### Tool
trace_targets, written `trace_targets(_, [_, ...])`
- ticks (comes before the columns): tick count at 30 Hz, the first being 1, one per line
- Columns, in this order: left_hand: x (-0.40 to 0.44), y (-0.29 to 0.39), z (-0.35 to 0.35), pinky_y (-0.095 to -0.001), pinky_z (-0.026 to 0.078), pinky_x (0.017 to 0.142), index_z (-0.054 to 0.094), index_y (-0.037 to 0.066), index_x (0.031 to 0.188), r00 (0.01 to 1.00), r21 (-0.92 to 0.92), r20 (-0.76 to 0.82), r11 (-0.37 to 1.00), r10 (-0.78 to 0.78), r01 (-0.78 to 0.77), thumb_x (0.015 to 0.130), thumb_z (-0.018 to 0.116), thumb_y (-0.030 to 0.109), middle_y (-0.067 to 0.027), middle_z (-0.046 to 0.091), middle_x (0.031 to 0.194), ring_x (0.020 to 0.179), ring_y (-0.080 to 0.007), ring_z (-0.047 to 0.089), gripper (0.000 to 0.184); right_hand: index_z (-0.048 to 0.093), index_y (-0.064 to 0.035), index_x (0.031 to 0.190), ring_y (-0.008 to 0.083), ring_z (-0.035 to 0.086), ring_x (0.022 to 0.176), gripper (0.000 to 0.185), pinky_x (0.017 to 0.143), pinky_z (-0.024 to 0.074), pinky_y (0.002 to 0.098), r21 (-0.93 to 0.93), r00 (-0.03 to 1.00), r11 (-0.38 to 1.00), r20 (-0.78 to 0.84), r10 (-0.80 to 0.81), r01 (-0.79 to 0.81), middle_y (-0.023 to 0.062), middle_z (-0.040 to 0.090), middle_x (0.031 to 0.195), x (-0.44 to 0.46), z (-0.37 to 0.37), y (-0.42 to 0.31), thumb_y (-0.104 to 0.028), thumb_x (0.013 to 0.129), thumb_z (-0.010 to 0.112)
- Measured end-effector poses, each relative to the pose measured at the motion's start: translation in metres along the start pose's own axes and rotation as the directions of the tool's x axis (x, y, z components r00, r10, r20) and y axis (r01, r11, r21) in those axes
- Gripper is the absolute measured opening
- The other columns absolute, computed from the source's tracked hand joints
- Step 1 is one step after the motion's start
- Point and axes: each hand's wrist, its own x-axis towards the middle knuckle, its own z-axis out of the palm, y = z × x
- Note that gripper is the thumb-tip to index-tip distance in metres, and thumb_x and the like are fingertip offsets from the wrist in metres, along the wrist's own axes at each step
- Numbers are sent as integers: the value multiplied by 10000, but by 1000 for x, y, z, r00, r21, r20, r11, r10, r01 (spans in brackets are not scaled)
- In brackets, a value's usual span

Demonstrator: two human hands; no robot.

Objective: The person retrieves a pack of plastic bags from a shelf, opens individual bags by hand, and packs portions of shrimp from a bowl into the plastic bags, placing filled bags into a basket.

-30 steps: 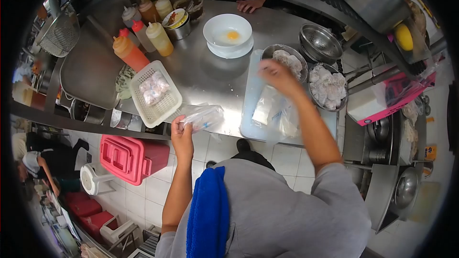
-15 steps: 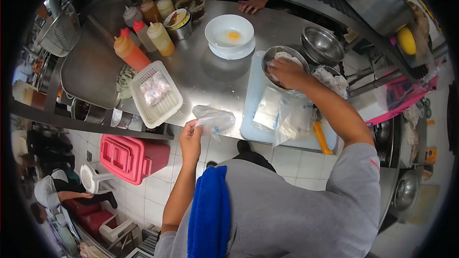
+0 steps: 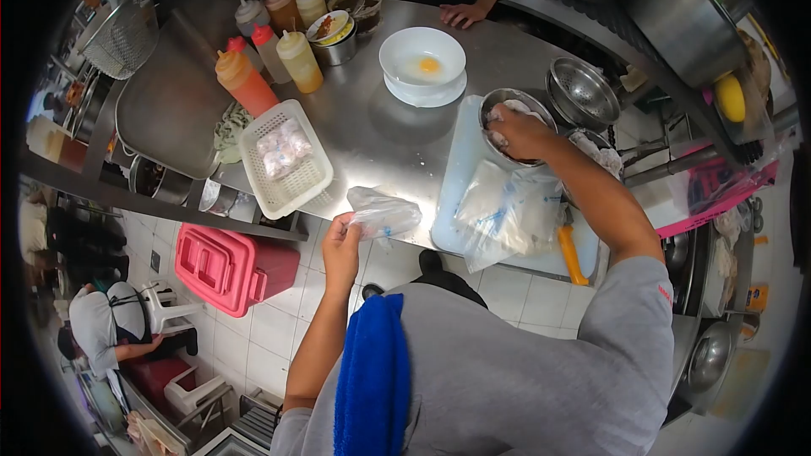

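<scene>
Near the table's front edge, my left hand (image 3: 340, 247) pinches the edge of a thin clear plastic bag (image 3: 387, 214), which hangs out to the right. My right hand (image 3: 517, 130) reaches down into a steel bowl (image 3: 553, 118) holding pale, whitish food (image 3: 517, 105). Its fingers are curled in the bowl, and what they grip is mostly hidden. The bowl stands at the back of a pale blue cutting board (image 3: 448, 194). On the board in front of it lie clear plastic bags (image 3: 498, 211) and a yellow-orange handle (image 3: 572, 255).
A white basket (image 3: 319, 176) of small bagged portions (image 3: 284, 149) stands left. Behind are squeeze bottles (image 3: 245, 84) and a white bowl (image 3: 422, 46) with an egg (image 3: 429, 64). Metal colanders (image 3: 585, 89) stand right. Another person's hand (image 3: 463, 15) rests at the far edge.
The view has shifted slightly. My right hand has turned a little within the bowl, and the bags on the board lie flatter. My left hand still pinches its bag. A person at lower left has moved.
</scene>
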Motion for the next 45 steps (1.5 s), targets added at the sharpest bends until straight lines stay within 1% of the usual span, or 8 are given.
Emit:
trace_targets(13, [2, -2, -6, -276, 504, 751, 553, -21, 1021, 998, -65, -30, 997, -50, 48, 909, 500, 89, -88, 638, 910, 795, -142, 625, 166, 548, -46, 1210, 260, 527, 1075, 442, 887, 446, 327, 476, 903, 880, -379, 203, 2, 124, 513, 1222, -9, 33, 39, -89, 775, 614])
trace_targets(14, [3, -2, -5, -276, 504, 751, 553, -21, 1021, 998, -62, -26, 997, -51, 49, 909, 500, 89, -88, 638, 910, 795, -142, 625, 166, 532, -53, 1229, 231, 538, 1056, 437, 865, 451, 321, 819, 906, 574, -246, 344, 4, 99, 531, 1202, -9, 33, 37, -98, 799, 593])
trace_targets(16, [5, -2, -3, -278, 506, 750, 553, -21, 1017, 998, -50, -22, 997, -55, 53, 909, 496, 88, -92, 636, 915, 794, -145, 626, 164, 472, -74, 1283, 180, 565, 1004, 434, 821, 464, 315, 994, 910, -70, -43, 412, 79, 58, 561, 1178, -15, 29, 27, -150, 860, 533])
trace_targets(19, [8, -3, 0, -277, 504, 749, 551, -26, 1020, 999, -62, -14, 997, -50, 49, 902, 496, 86, -95, 634, 915, 794, -148, 626, 172, 484, -55, 1236, 204, 574, 1003, 389, 810, 479, 311, 890, 950, -414, -65, 304, 194, 88, 579, 1164, -28, 17, 11, -171, 869, 540])
trace_targets(25, [18, 6, 6, -256, 477, 741, 562, -26, 1008, 999, -33, -7, 999, -39, 38, 910, 488, 105, -76, 634, 890, 786, -115, 599, 179, 510, -72, 1174, 194, 597, 919, 316, 746, 484, 286, 705, 943, -674, 24, 333, 220, 95, 590, 1147, -34, 8, -32, -210, 891, 539])
trace_targets(36, [29, 12, 43, -271, 484, 672, 603, -15, 1027, 982, 279, -28, 944, 189, -174, 884, 516, 81, -88, 621, 844, 725, -135, 602, 193, 554, -106, 1016, 117, 554, 734, 151, 636, 461, 258, 719, 943, -618, 310, -124, -318, 16, 585, 895, -12, 76, -181, -206, 903, 548])
trace_targets(38, [24, 17, 47, -299, 475, 624, 636, 3, 1045, 857, 513, 109, 710, 503, -482, 863, 540, 62, -121, 605, 801, 668, -189, 599, 215, 553, -105, 1000, 121, 560, 745, 133, 636, 461, 259, 678, 943, -675, 322, -84, -291, 16, 585, 895, -1, 90, -192, -189, 898, 543])
trace_targets(45, [0, 10, 39, -374, 482, 583, 636, 117, 1137, 900, 699, 177, 593, 398, -400, 870, 563, 107, -104, 591, 785, 662, -281, 601, 277, 530, -65, 1029, 187, 570, 916, 149, 791, 466, 313, 621, 968, -783, 187, 170, 18, 70, 580, 989, 20, 130, -206, -112, 889, 507])
